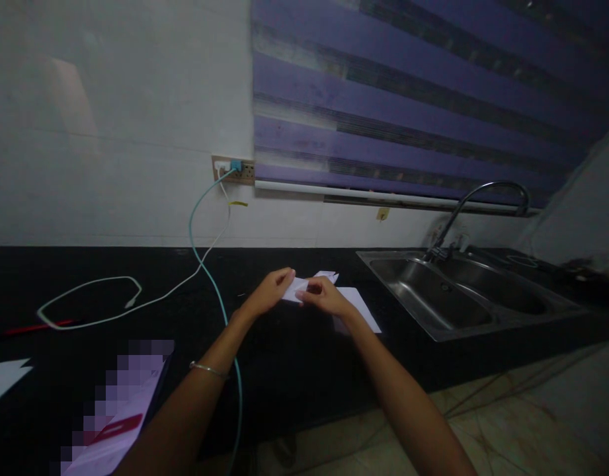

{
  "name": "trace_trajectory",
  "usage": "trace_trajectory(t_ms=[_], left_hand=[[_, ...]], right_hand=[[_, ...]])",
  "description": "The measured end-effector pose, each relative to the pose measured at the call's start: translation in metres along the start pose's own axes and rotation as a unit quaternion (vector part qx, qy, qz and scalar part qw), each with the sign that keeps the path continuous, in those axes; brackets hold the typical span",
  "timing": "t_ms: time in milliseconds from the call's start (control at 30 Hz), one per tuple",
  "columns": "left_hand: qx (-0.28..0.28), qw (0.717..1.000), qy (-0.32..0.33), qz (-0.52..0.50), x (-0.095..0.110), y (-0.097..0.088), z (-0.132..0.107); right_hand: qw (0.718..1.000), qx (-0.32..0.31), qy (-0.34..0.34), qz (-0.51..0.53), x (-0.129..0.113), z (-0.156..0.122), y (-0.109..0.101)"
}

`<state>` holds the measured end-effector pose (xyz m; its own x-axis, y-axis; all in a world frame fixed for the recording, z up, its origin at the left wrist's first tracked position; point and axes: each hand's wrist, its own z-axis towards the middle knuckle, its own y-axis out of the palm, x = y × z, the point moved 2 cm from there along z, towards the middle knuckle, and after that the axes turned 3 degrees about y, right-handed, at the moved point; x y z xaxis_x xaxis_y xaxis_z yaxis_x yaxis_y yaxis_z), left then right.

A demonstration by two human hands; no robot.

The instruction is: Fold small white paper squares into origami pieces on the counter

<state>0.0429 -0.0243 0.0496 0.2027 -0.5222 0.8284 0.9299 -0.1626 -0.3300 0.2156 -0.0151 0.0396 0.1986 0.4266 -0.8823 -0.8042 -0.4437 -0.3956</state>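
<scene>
Over the black counter, both hands pinch one small folded piece of white paper. My left hand grips its left side with closed fingers; a thin bracelet circles that wrist. My right hand grips the paper's right side, fingers pressed together. Under and just right of my right hand lies a flat white sheet on the counter. Another small white scrap peeks out behind the hands.
A steel double sink with a curved tap sits to the right. A teal cable and a white cable run from a wall socket across the counter. Papers lie at the near left. A red pen lies far left.
</scene>
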Motion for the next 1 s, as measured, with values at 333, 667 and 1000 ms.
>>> trace_trajectory(t_ms=[333,667,1000], left_hand=[[0.026,0.999,-0.007,-0.027,0.003,-0.002,0.001],[-0.047,0.991,-0.01,-0.127,-0.002,0.007,-0.003],[0.09,0.993,0.0,-0.074,-0.002,0.014,0.002]], right_hand=[[0.994,-0.019,0.003,0.105,-0.013,0.001,0.009],[0.994,-0.025,-0.015,0.107,-0.013,-0.002,0.005],[0.997,0.0,-0.011,0.07,-0.018,-0.003,0.003]])
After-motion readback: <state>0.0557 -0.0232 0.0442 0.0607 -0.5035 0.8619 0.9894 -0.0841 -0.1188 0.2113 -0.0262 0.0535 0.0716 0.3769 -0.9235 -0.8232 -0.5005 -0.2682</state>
